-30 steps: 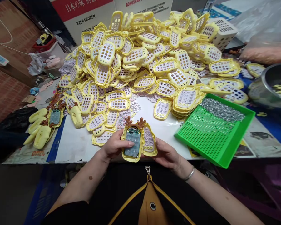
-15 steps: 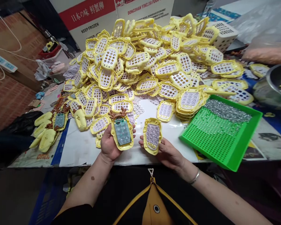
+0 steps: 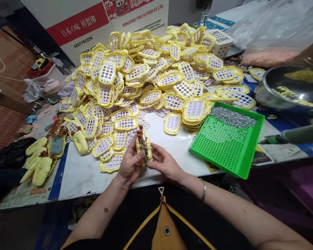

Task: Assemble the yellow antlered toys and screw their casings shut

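Note:
My left hand (image 3: pixel 129 166) grips a yellow plastic casing half (image 3: pixel 138 145) with brown antlers on top, turned edge-on; its circuit board now hardly shows. Against it, my right hand (image 3: pixel 167 164) holds a second yellow casing half (image 3: pixel 149 152), also edge-on. The two halves stand upright, inner sides facing, with a narrow gap visible between them. Whether they touch lower down is hidden by my fingers. Beyond my hands, a loose casing half with a pale keypad (image 3: pixel 172 123) lies beside a stack of similar halves (image 3: pixel 195 110).
A large heap of yellow casing halves (image 3: pixel 138 72) covers the table's back. A green perforated tray (image 3: pixel 214 149) holds small metal screws (image 3: pixel 233 117). A steel bowl (image 3: pixel 261 91) and a dark green tool (image 3: pixel 289 136) are at right. Several yellow casings (image 3: pixel 41 171) lie at far left.
Both hands have come together. The two casing halves, held apart and face up before, are now turned edge-on and face each other. The tool has come into view at right.

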A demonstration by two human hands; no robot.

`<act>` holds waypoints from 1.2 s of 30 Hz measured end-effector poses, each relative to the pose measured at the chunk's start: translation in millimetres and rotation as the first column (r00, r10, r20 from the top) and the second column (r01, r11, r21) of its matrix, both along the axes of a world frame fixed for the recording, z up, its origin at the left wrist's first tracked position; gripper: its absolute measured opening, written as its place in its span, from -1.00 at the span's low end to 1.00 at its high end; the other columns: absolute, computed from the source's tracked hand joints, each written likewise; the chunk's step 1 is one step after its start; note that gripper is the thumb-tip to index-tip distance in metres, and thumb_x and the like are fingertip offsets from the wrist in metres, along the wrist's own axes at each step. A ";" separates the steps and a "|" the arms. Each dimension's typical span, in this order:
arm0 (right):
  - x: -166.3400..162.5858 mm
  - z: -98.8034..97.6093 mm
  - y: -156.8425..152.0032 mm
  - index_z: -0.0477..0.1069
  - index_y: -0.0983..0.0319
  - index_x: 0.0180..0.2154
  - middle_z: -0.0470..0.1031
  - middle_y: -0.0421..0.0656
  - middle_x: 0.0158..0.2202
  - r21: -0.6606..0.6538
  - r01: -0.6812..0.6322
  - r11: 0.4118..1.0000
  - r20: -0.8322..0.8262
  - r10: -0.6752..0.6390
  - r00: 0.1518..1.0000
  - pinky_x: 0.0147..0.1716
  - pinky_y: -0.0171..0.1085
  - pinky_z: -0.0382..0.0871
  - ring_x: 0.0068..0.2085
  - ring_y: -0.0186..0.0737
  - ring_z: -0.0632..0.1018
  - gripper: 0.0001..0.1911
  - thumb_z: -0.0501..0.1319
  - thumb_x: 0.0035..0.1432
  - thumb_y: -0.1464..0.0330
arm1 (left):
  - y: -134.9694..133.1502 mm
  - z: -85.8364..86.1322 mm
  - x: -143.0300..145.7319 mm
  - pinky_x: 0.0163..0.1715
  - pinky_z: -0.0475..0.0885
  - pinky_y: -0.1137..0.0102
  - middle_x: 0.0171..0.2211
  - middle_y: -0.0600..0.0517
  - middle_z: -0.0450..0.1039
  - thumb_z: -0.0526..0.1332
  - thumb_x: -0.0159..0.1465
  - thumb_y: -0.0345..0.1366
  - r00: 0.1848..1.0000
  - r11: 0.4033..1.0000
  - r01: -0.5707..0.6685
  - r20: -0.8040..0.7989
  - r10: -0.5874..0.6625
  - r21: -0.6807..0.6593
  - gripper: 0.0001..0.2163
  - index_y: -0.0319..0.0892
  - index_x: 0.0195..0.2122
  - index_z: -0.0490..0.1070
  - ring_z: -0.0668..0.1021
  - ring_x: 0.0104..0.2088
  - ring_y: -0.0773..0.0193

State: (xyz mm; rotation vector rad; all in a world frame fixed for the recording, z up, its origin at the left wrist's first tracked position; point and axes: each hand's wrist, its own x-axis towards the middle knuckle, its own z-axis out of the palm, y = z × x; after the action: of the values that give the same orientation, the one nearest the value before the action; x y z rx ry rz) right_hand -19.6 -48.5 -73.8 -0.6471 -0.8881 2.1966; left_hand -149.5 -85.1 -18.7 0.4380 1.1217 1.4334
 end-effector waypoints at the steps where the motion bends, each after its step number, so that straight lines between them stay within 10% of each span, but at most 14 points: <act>1: -0.2 0.0 -0.4 0.25 0.11 0.07 0.43 -0.11 0.02 0.005 0.011 1.000 0.003 -0.011 1.000 0.15 -0.08 0.28 0.05 -0.17 0.48 -0.21 0.48 -0.22 0.37 | 0.9 0.2 1.8 0.03 0.35 0.38 0.07 0.05 0.44 0.43 -0.05 -0.36 1.000 1.000 0.005 -0.005 -0.005 -0.013 -0.41 0.03 0.06 0.39 0.44 0.09 0.17; 11: 0.3 -1.9 -2.3 0.26 0.15 0.09 0.38 -0.03 0.13 0.046 0.049 0.998 0.051 -0.051 0.997 0.18 -0.03 0.25 0.12 -0.10 0.45 -0.23 0.47 -0.18 0.34 | 5.8 1.7 19.9 0.18 0.18 0.41 0.27 0.07 0.21 0.45 -0.03 -0.32 0.999 1.000 0.028 -0.040 -0.028 -0.014 -0.39 0.02 0.08 0.38 0.22 0.28 0.19; 24: 20.1 3.7 7.0 0.34 0.16 0.08 0.50 -0.13 -0.03 0.105 -0.171 0.980 0.036 0.168 0.985 -0.01 -0.16 0.39 -0.05 -0.17 0.51 -0.28 0.45 -0.17 0.28 | 3.1 -4.2 2.2 0.20 0.16 0.41 0.15 0.00 0.38 0.42 0.01 -0.15 0.987 0.993 0.117 -0.117 -0.113 0.028 -0.46 -0.04 0.05 0.42 0.23 0.27 0.18; 29: 32.5 14.9 8.7 0.42 0.26 -0.10 0.49 -0.15 -0.25 0.334 -0.389 0.858 0.097 0.379 0.920 -0.26 -0.27 0.38 -0.27 -0.26 0.48 -0.43 0.29 -0.02 -0.01 | 2.3 -3.7 -5.0 -0.05 0.43 0.34 -0.12 -0.02 0.55 0.49 -0.12 -0.15 0.984 0.991 0.134 0.119 -0.134 0.006 -0.49 -0.12 -0.11 0.49 0.57 -0.10 0.16; 32: 34.3 24.8 8.0 0.36 0.28 -0.07 0.50 -0.01 -0.19 0.594 -0.403 0.696 0.463 0.114 0.879 -0.25 -0.19 0.35 -0.23 -0.13 0.48 -0.39 0.10 0.10 -0.09 | 2.4 -3.3 0.5 -0.13 0.44 0.43 -0.21 0.06 0.57 0.48 -0.09 -0.27 0.988 0.999 0.045 0.149 -0.045 0.003 -0.62 -0.12 -0.22 0.49 0.58 -0.22 0.30; 36: 30.5 32.1 2.6 0.33 0.31 -0.13 0.52 0.04 -0.34 0.649 -0.542 0.534 0.743 -0.291 0.603 -0.38 -0.22 0.29 -0.38 -0.12 0.50 -0.49 -0.05 0.25 0.01 | 3.3 -4.4 9.1 -0.14 0.42 0.46 -0.29 0.10 0.56 0.46 -0.06 -0.26 0.990 1.000 -0.009 0.142 0.012 -0.025 -0.65 -0.12 -0.23 0.48 0.56 -0.26 0.33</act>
State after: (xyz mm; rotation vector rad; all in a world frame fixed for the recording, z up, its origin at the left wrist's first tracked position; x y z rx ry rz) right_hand 10.9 -45.8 -41.7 -1.0573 -2.3699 1.1351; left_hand -140.4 -81.8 -23.1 0.3081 1.0265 1.4360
